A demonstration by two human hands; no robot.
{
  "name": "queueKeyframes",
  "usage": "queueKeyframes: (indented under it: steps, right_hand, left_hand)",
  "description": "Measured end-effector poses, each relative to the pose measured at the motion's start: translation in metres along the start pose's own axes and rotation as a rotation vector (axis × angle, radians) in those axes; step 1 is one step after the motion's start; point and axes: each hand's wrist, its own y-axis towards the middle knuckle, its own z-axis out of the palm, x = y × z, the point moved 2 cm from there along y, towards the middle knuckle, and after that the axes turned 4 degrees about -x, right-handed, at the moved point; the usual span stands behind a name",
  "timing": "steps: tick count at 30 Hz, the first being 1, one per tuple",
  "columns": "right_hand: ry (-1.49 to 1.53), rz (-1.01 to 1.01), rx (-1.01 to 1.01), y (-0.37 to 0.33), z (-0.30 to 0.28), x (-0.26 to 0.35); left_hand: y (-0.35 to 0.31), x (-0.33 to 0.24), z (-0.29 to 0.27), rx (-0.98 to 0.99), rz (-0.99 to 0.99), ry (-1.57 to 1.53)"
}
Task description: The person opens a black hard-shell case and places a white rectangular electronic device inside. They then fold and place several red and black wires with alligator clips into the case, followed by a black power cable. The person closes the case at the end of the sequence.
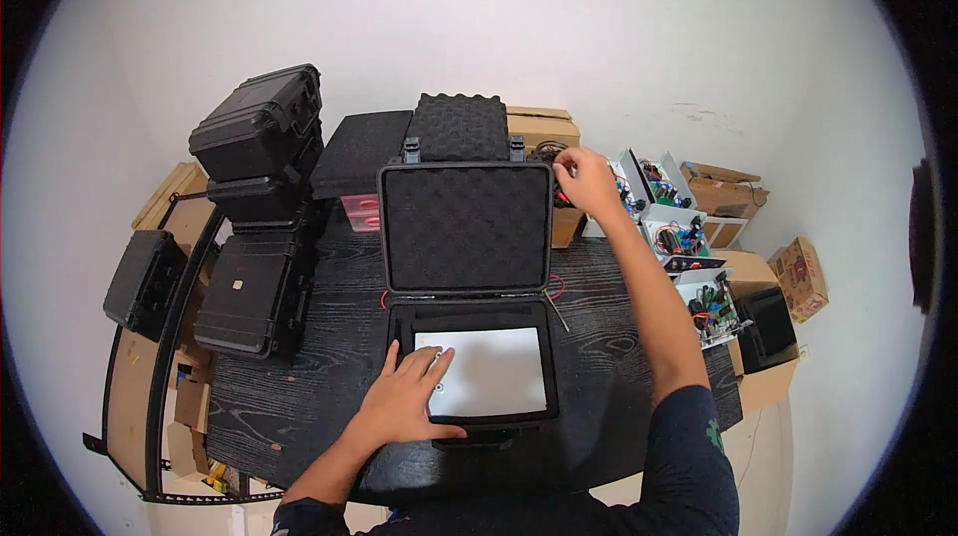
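Note:
A black hard case lies opened on the table in front of me, its lid raised and lined with egg-crate foam. A white flat panel sits in the foam of its base. My left hand rests with fingers spread over the panel's left side and the case's near left rim. My right hand reaches past the lid's upper right corner, over a cardboard box with dark cables. Its fingers are drawn together at the cables, and what they hold is hidden.
Black hard cases stand stacked at the left. Behind the lid are foam sheets and a pink-red drawer box. White open housings with circuit boards line the right edge. A thin metal rod and red wire lie beside the case.

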Motion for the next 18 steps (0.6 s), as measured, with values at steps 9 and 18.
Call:
queueKeyframes:
  steps: [9, 18]
  right_hand:
    - [-0.169, -0.062, -0.059, 0.038, 0.063, -0.068]
    - [0.739, 0.269, -0.389, -0.015, -0.039, -0.040]
  left_hand:
    - [-0.001, -0.002, -0.005, -0.002, -0.005, -0.007]
    - [0.003, 0.000, -0.009, 0.028, 0.015, -0.016]
